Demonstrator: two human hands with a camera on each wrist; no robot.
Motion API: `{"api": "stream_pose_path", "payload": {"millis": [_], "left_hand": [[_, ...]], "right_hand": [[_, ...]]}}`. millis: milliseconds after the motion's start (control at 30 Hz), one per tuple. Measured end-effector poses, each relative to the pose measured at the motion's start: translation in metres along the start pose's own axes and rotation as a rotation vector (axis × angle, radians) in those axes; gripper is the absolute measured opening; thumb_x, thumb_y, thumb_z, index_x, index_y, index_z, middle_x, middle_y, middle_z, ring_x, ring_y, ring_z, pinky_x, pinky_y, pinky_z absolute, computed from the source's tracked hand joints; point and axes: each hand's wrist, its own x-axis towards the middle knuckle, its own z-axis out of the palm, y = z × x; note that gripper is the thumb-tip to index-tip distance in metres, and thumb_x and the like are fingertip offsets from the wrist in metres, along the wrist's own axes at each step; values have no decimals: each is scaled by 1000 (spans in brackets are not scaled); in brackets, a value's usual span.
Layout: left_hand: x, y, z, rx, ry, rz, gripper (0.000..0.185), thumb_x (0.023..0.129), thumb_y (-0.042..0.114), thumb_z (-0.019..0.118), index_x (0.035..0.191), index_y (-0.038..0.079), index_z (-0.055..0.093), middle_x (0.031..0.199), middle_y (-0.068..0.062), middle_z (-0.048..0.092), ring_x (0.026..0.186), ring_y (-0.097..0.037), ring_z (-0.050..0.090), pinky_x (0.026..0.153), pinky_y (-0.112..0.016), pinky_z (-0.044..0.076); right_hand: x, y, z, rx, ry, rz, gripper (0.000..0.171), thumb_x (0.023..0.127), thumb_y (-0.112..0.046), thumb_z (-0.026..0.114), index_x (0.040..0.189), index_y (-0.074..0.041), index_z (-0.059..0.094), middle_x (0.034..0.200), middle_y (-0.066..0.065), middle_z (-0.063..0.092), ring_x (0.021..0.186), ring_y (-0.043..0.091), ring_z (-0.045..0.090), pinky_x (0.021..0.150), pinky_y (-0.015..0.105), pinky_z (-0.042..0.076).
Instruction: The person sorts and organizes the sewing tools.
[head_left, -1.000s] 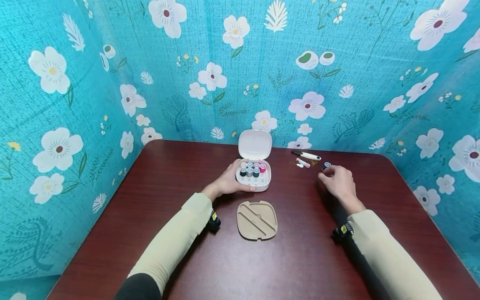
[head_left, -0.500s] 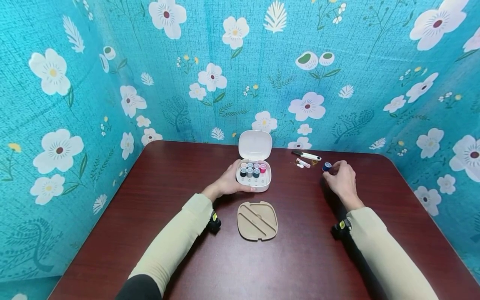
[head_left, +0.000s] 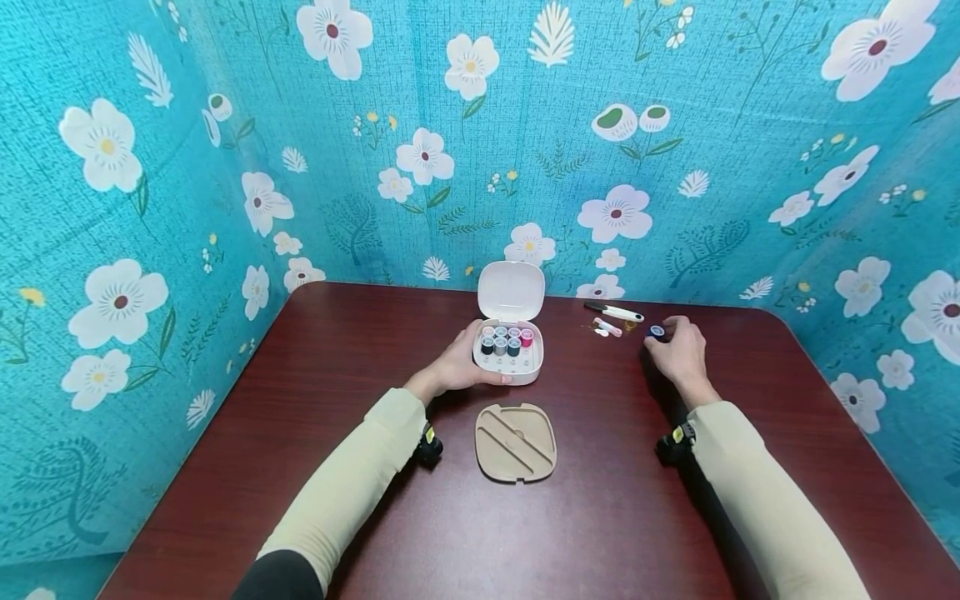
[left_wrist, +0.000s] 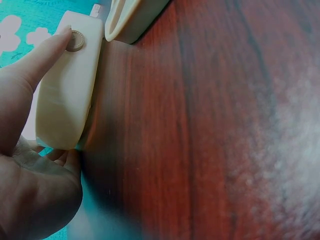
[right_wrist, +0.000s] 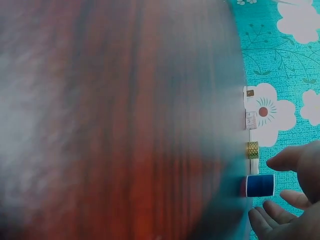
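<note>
My left hand [head_left: 459, 360] grips the left side of a white sewing box [head_left: 531, 372]. In the left wrist view its thumb lies beside a round button [left_wrist: 75, 41] on the box's front. Several thread spools [head_left: 500, 345] stand in the box on pegs, and the front pegs are bare. The box's lid [head_left: 512, 290] is raised. At the right, my right hand [head_left: 681, 350] is around a dark blue thread spool [head_left: 656, 332] on the table. In the right wrist view the thumb and fingers lie apart on either side of this spool [right_wrist: 260, 185], with small gaps.
A beige tray [head_left: 515, 443] with diagonal ridges lies in front of the box. Left of the blue spool are a slim black-and-white tool [head_left: 615, 312], a gold thimble [right_wrist: 253, 150] and a small pink-and-white item [head_left: 607, 327]. A floral curtain [head_left: 420, 217] hangs behind the table.
The right hand's fingers have spread from a pinch by the blue spool, and its forearm has shifted slightly left. More of the spool's top shows now. The left hand and box stay put.
</note>
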Motion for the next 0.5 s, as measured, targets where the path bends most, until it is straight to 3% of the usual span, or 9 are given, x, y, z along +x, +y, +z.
{"api": "stream_pose_path", "payload": {"millis": [333, 500], "left_hand": [[-1, 1, 0, 1, 0, -1, 106, 67, 28, 99, 151, 13, 36, 138, -7, 48, 126, -23, 45, 113, -43, 33], [-1, 0, 0, 12, 6, 3, 105, 67, 29, 99, 150, 12, 37, 136, -7, 49, 125, -23, 46, 112, -42, 34]], "right_hand": [[7, 0, 4, 18, 4, 42, 52, 95, -12, 67, 137, 11, 47, 130, 35, 56, 125, 47, 47, 107, 56, 36], [8, -2, 5, 34, 12, 61, 44, 96, -13, 66, 133, 9, 53, 128, 32, 60, 124, 45, 49, 105, 54, 39]]}}
